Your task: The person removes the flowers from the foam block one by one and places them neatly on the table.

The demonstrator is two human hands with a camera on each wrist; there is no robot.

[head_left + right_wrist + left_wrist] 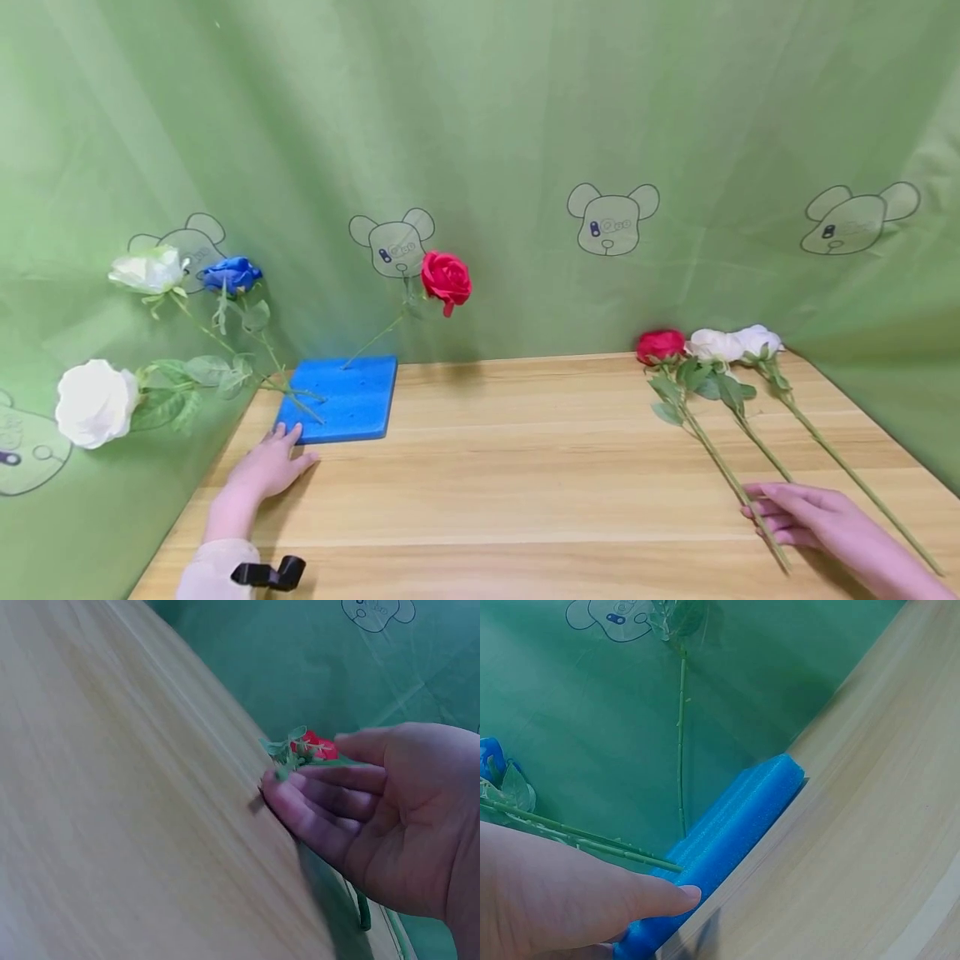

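Note:
My left hand (272, 468) rests at the near left corner of a blue foam board (358, 417), fingers over its edge. In the left wrist view the thumb (671, 895) lies straight against the board's side. Standing in the board are a red rose (446, 279), a blue rose (232, 275) and two white roses, one upper (150, 270) and one lower (96, 403). On the right, my right hand (806, 517) touches the lower stem of a lying red rose (660, 345). Its fingers reach under the stem; the thumb (364, 746) stands apart from them in the right wrist view.
Two more white roses, one nearer (714, 345) and one farther right (757, 340), lie beside the red one with stems pointing toward me. A green curtain (525, 167) with bear faces hangs behind the wooden table (540, 467). A black strap mount (270, 573) sits on my left sleeve.

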